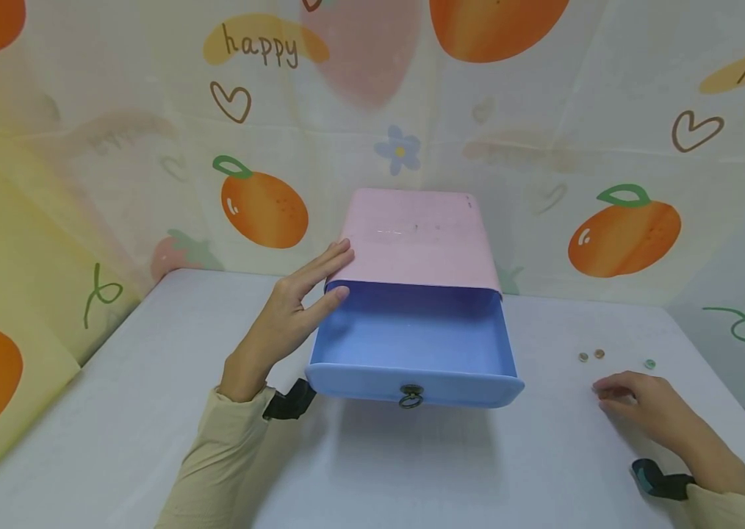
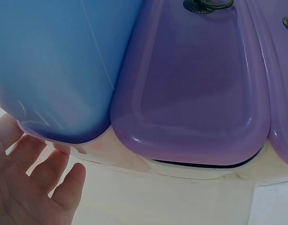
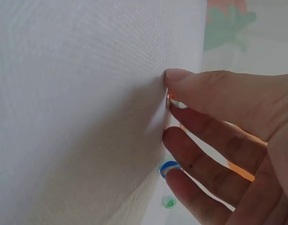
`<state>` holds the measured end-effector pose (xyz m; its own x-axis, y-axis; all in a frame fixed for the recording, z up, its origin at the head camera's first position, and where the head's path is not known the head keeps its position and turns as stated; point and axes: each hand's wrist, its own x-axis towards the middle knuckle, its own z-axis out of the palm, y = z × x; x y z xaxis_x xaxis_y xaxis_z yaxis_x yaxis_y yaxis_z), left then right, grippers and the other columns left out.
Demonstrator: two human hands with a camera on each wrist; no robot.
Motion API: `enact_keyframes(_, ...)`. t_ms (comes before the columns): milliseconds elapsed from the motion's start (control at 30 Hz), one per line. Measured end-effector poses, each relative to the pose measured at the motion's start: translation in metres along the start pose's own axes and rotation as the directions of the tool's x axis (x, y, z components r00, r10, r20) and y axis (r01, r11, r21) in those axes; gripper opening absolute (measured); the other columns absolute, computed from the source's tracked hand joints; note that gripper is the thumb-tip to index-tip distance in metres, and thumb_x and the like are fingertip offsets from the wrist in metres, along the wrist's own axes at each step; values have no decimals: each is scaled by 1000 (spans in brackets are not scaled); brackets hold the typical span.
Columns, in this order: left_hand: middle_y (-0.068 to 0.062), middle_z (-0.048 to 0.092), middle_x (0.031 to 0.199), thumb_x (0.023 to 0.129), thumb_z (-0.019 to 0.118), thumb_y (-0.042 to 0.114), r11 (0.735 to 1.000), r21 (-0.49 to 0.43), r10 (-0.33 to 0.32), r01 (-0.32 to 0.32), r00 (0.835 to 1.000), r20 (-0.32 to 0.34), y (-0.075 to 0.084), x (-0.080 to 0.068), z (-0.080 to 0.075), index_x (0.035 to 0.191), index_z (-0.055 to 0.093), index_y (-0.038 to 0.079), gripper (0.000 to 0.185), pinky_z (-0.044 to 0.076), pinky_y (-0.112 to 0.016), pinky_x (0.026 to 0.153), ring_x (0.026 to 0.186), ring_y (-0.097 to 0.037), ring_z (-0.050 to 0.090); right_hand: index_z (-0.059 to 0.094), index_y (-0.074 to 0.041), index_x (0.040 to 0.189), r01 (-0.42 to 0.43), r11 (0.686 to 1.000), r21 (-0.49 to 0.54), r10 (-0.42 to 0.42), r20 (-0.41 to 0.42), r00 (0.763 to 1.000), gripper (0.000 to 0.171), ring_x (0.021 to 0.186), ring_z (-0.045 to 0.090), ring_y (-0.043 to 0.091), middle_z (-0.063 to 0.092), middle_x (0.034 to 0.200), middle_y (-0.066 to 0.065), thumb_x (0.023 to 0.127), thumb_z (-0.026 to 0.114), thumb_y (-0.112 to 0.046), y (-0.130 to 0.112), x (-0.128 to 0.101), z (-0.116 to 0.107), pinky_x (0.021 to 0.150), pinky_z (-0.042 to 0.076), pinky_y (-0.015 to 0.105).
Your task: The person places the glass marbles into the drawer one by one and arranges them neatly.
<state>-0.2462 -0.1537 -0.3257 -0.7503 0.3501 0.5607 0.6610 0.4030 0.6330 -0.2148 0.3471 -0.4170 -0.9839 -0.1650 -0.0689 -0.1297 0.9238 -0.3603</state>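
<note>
- Right hand, nearest the viewer: fingertips press down on the desk; the wrist view shows a small bead pinched under thumb and forefinger.
- Left hand: fingers straight, flat against the left side of the pink box.
- Blue drawer: pulled out, interior bare, ring pull facing forward.
- Loose beads: on the desk beyond the right hand, well apart from the drawer; judged stage: drawer opened, beads not yet inside.

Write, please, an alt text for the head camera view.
A left hand rests flat against the side of a pink cabinet whose blue drawer stands open. On the white table, the right hand touches down near small beads.
</note>
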Motion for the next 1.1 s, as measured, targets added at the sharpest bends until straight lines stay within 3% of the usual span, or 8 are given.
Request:
enact_keyframes(433,0,41,158,97,61,14,1000,8,6,-6,1000,1,-1,0,0,146,50,13,50,27,-45,123,150,-14,31,71,3,104,8,1000,-7,-8,2,1000,19,88,65,28,72,92,9,86,70,-1,2,1,1,81,57,52)
enact_keyframes(767,0,42,157,97,61,13,1000,6,8,-8,1000,-2,0,0,1,146,50,12,50,27,-44,123,150,-14,31,72,1,106,-4,1000,-12,4,-10,1000,20,95,64,36,73,100,14,89,71,-10,-2,0,-1,86,55,58)
enact_keyframes(1100,-1,42,157,97,61,12,1000,4,10,-10,1000,-6,0,0,1,146,51,12,50,28,-45,123,150,-14,32,72,-1,107,25,1000,-7,-25,-64,998,21,97,65,37,74,101,15,87,72,-8,-10,-3,-3,86,54,59)
